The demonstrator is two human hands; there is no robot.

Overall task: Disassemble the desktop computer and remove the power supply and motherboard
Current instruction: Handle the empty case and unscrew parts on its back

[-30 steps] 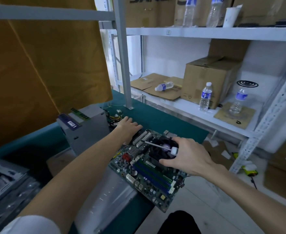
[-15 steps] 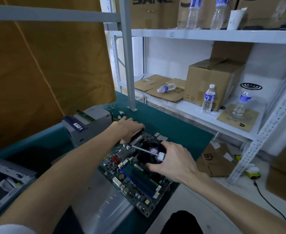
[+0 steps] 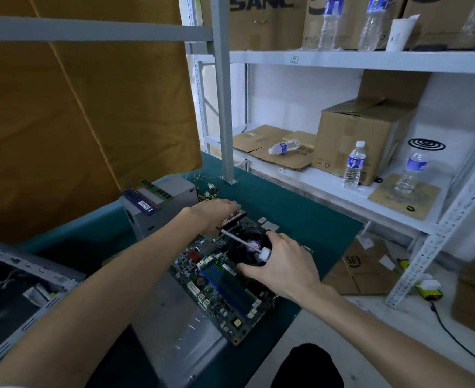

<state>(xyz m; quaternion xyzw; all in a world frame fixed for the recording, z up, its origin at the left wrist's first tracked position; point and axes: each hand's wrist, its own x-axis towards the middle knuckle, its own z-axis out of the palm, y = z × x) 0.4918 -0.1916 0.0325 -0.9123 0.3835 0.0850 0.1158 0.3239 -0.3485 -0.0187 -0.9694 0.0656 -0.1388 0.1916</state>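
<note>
The green motherboard [image 3: 225,287] lies on a grey metal side panel [image 3: 183,331] on the teal table [image 3: 300,217]. Its black CPU fan [image 3: 244,247] sits near the far end. My left hand [image 3: 216,214] grips the board's far edge by the rear ports. My right hand [image 3: 283,264] rests over the fan and holds a screwdriver with a white handle [image 3: 264,254], whose shaft points toward my left hand. The grey power supply [image 3: 158,208] stands behind the board, with memory sticks lying on top. The open computer case [image 3: 15,289] is at the left edge.
A grey shelf post [image 3: 225,107] stands on the table behind the board. White shelves [image 3: 328,189] on the right hold cardboard boxes and water bottles. Brown cardboard [image 3: 76,121] walls the left. Flat boxes and a yellow device with a cable lie on the floor at right.
The motherboard has slid toward the left along the table with both hands on it. My left hand has shifted onto its far edge.
</note>
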